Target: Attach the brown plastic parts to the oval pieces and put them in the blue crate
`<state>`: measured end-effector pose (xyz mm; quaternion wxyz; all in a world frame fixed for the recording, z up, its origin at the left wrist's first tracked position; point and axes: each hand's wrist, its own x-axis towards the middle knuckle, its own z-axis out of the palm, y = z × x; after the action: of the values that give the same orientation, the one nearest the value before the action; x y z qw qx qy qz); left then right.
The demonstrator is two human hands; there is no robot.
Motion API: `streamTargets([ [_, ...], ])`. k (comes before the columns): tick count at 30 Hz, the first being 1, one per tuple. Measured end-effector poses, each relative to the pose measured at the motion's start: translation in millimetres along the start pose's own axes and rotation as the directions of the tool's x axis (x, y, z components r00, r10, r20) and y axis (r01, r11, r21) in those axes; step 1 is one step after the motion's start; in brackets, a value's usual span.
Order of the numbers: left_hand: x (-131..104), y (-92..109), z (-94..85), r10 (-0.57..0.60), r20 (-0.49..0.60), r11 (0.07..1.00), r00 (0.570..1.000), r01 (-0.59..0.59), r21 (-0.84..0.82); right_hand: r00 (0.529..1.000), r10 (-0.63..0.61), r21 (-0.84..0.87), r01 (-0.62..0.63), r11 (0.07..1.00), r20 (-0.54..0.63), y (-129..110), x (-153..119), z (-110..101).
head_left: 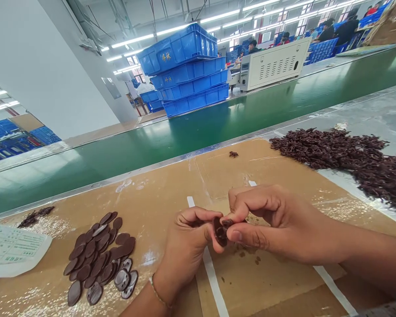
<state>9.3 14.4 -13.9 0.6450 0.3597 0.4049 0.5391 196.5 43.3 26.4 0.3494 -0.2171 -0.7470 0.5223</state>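
My left hand (193,240) pinches a dark brown oval disc (219,232) on edge, thumb and fingers around its rim. Against the face of that disc, my right hand (264,220) grips a small dark brown piece (227,223) between thumb and forefinger; its exact shape is partly covered by the fingertips. Both hands meet above the brown cardboard sheet (171,189). To the left lies a pile of similar oval discs (100,251), several showing paler, shiny undersides. A large heap of small dark brown pieces (336,152) spreads at the right.
Beyond the cardboard runs a green conveyor belt (198,125). Stacked blue crates (188,70) and a cream machine housing (273,64) stand behind it. A printed paper bag (15,248) and a few dark scraps (36,215) lie far left. White tape strips (214,281) cross the cardboard.
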Motion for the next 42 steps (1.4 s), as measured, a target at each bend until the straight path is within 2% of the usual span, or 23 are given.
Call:
streamTargets([
  [6, 0.4, -1.9, -1.5, 0.002, -0.03, 1.0, 1.0, -0.001, 0.019, 1.0, -0.009, 0.01, 0.009, 1.0, 0.009, -0.1, 0.4, -0.1],
  [18, 1.2, -1.6, -0.2, 0.001, -0.006, 0.999, 1.0, -0.001, 0.046, 1.0, 0.015, -0.031, -0.015, 0.999, 0.004, 1.6, -1.9, -1.1],
  [26, 1.6, -4.3, -0.9, 0.009, 0.017, 1.0, 1.0, -0.009, -0.023, 0.999, 0.041, -0.045, -0.04, 0.998, 0.011, 1.6, -1.8, -1.9],
  [42, 1.6, -3.5, 1.8, -0.009, -0.032, 1.0, 0.999, 0.01, 0.018, 0.999, 0.028, -0.097, -0.027, 0.995, 0.015, 1.6, -4.2, -3.1],
])
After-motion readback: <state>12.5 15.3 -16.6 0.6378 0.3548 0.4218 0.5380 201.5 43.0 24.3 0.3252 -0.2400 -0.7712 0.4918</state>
